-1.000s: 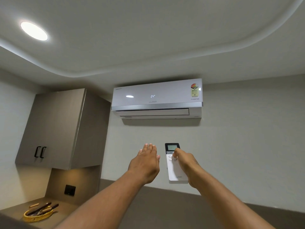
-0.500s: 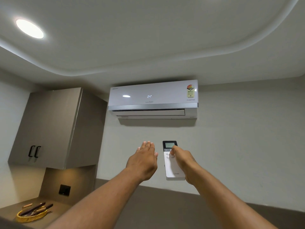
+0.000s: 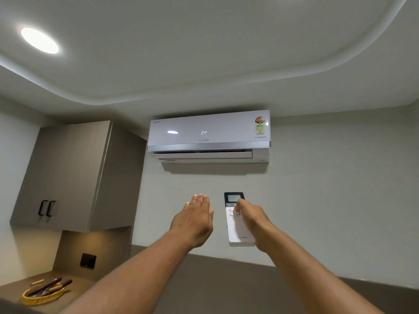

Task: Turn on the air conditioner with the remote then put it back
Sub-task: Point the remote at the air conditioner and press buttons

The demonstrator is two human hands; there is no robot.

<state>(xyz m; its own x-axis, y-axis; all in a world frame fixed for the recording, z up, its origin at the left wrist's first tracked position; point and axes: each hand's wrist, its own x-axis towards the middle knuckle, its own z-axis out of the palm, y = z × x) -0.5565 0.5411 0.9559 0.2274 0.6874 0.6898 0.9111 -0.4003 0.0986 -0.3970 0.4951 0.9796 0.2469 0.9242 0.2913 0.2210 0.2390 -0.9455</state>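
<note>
A white air conditioner (image 3: 208, 137) hangs high on the wall, its front showing 24 and its lower flap slightly parted. Below it my right hand (image 3: 251, 220) holds a white remote (image 3: 235, 227) with a dark top and a small screen, pointed up at the unit. My thumb rests on the buttons just under the screen. My left hand (image 3: 195, 220) is raised beside the remote, flat and empty, fingers together and stretched toward the wall, a small gap away from the remote.
A grey wall cupboard (image 3: 72, 175) with two black handles hangs at the left. Under it a counter carries a woven tray (image 3: 43, 295) with several utensils. A black socket plate (image 3: 88, 260) sits on the back wall. A round ceiling light (image 3: 39, 40) glows at upper left.
The air conditioner's flap has opened a little. My thumb has shifted slightly up the remote's buttons. Both hands stay raised in nearly the same place.
</note>
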